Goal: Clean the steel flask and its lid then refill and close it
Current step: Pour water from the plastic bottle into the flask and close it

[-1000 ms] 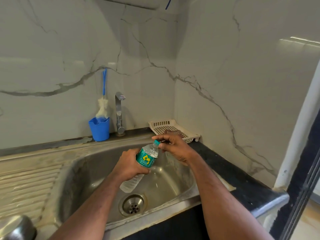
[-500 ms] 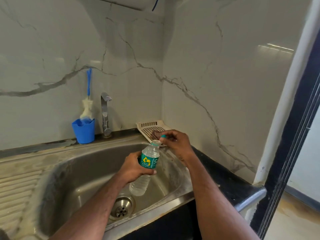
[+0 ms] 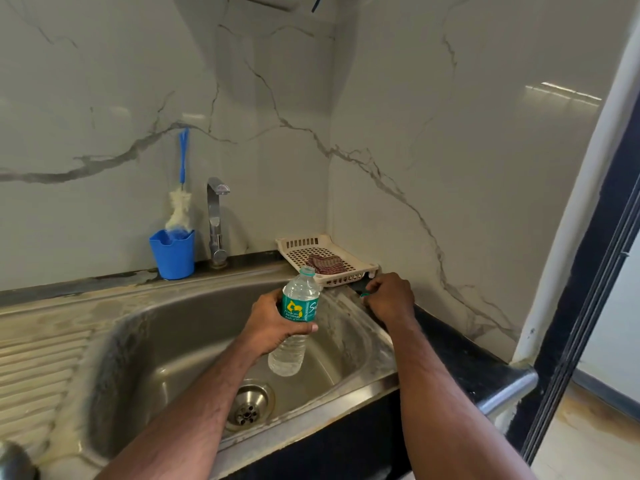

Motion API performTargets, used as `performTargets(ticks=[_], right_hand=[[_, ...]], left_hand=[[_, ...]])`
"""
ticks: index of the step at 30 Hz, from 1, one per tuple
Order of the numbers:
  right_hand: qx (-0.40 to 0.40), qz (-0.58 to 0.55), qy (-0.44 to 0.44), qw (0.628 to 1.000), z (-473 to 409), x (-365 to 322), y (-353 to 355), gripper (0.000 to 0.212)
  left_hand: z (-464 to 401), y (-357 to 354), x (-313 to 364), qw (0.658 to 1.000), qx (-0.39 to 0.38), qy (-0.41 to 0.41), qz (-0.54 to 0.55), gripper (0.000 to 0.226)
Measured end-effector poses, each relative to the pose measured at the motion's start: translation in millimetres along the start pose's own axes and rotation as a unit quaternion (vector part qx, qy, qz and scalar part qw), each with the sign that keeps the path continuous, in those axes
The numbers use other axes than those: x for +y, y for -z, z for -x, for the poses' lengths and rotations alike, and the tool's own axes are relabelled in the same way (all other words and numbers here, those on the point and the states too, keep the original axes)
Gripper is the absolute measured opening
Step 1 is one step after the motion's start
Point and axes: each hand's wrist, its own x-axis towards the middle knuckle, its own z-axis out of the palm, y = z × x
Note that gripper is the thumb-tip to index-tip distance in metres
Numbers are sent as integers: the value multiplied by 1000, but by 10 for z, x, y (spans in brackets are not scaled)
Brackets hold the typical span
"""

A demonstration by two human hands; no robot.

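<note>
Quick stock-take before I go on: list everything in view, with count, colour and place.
Water bottle: one, clear with green label, uncapped, held above the sink.
Bottle cap: one, green, at the right hand's fingertips, mostly hidden.
Sink: one, steel, basin with a drain.
Tap: one, chrome, behind the sink.
Cup: one, blue, left of the tap.
Brush: one, blue handle, white head, standing in the cup.
Tray: one, cream, back right corner.
Cloth: one, reddish, in the tray.
Left hand: grips the bottle.
Right hand: on the counter edge, pinching the cap.
</note>
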Motion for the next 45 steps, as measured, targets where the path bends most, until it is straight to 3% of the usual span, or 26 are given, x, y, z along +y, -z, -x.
performTargets(ticks=[4, 7, 10, 12, 14, 16, 22, 24, 27, 29, 34, 39, 41, 42, 43, 45], right_hand=[[26, -113, 62, 991, 129, -222, -46, 21], [-124, -198, 149, 961, 304, -453, -197, 21], [-297, -297, 157, 894, 490, -618, -235, 27], [-338, -336, 180, 861, 585, -692, -291, 41], [-326, -301, 228, 867, 663, -768, -398, 71], [-318, -288, 251, 868, 749, -863, -462, 85], [-323, -346, 256, 843, 1129, -1174, -415, 60], [-311, -369, 261, 836, 1240, -1288, -407, 62], [-289, -394, 280, 826, 1416, -1483, -370, 81], [-276, -411, 283, 822, 1519, -1612, -323, 79], [-260, -406, 315, 818, 1659, -1903, -132, 52], [-253, -380, 352, 817, 1819, -2053, -24, 57], [-249, -354, 373, 821, 1887, -2070, -27, 66], [-243, -344, 378, 824, 1916, -2074, -40, 70], [-238, -333, 382, 828, 1934, -2074, -64, 74], [-236, -310, 387, 836, 1986, -2060, -86, 78]], left_hand=[[2, 24, 8, 1000, 11, 1, -4, 73], [22, 67, 27, 999, 29, 2, -13, 74], [88, 167, 54, 998, 62, 3, -25, 73], [148, 259, 105, 995, 87, 3, -36, 67], [219, 351, 177, 993, 105, 1, -55, 57], [294, 445, 259, 991, 118, -7, -70, 53], [578, 755, 536, 977, 169, -37, -122, 37], [697, 850, 591, 972, 184, -36, -139, 30], [895, 1043, 677, 966, 195, -45, -161, 29], [1028, 1176, 800, 965, 196, -59, -166, 34], [1379, 1410, 1078, 969, 189, -44, -153, 47], [1785, 1692, 1228, 972, 133, -27, -195, 73], [2008, 1862, 1273, 941, 94, -10, -326, 102], [2132, 1968, 1285, 902, 77, -9, -425, 112], [2255, 2091, 1294, 839, 64, -35, -539, 111], [2520, 2330, 1345, 678, 21, -144, -720, 95]])
